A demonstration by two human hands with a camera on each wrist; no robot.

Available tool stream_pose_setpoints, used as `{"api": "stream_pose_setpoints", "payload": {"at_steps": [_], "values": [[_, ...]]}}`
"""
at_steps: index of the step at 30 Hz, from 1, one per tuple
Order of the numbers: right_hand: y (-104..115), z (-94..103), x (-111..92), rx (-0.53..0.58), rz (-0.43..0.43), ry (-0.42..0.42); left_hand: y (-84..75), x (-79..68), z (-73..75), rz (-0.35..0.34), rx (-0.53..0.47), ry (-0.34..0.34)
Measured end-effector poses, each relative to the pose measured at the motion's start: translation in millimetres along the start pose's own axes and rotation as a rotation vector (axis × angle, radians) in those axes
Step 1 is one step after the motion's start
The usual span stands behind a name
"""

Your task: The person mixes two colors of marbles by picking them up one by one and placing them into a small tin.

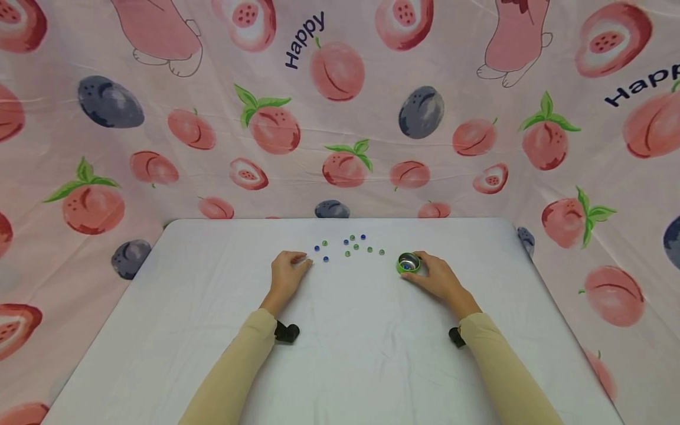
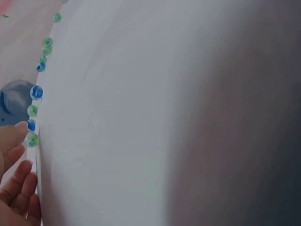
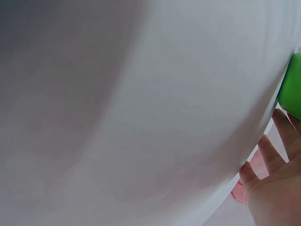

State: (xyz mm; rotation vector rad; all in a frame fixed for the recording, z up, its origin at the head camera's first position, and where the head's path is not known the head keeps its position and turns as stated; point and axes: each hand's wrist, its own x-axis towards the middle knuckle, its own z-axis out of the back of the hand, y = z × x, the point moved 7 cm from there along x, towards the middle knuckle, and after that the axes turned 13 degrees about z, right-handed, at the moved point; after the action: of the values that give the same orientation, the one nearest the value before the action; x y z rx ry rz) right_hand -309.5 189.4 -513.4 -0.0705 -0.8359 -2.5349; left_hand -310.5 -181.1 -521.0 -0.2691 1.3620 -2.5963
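Observation:
My left hand is held low over the table at the left end of the scattered marbles, its thumb and forefinger apart. In the left wrist view a green marble shows by its fingertips, close to a blue marble; whether the fingers touch it is unclear. My right hand holds a small round bowl, green outside and shiny metal inside, by its right side with thumb and fingers. Something blue, seemingly marbles, lies inside the bowl. The right wrist view shows only its green wall.
Several green and blue marbles lie between my hands, among them a blue marble and a green marble nearest the bowl. The white-covered table meets a fruit-print cloth behind and at both sides.

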Motion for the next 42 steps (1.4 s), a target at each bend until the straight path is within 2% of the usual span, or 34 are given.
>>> {"api": "stream_pose_setpoints", "payload": {"at_steps": [8,24,42], "values": [[0.6,-1.0,-0.2,0.01,-0.004,0.003,2.0,0.9,-4.1,-0.028,0.009,-0.018],[0.4,-0.8,0.2,-0.001,-0.003,0.007,1.6,1.1,-5.5,-0.016,0.027,-0.021],[-0.5,-0.2,1.0,-0.006,0.008,0.004,-6.5,4.0,-0.3,0.038,0.005,0.032]]}}
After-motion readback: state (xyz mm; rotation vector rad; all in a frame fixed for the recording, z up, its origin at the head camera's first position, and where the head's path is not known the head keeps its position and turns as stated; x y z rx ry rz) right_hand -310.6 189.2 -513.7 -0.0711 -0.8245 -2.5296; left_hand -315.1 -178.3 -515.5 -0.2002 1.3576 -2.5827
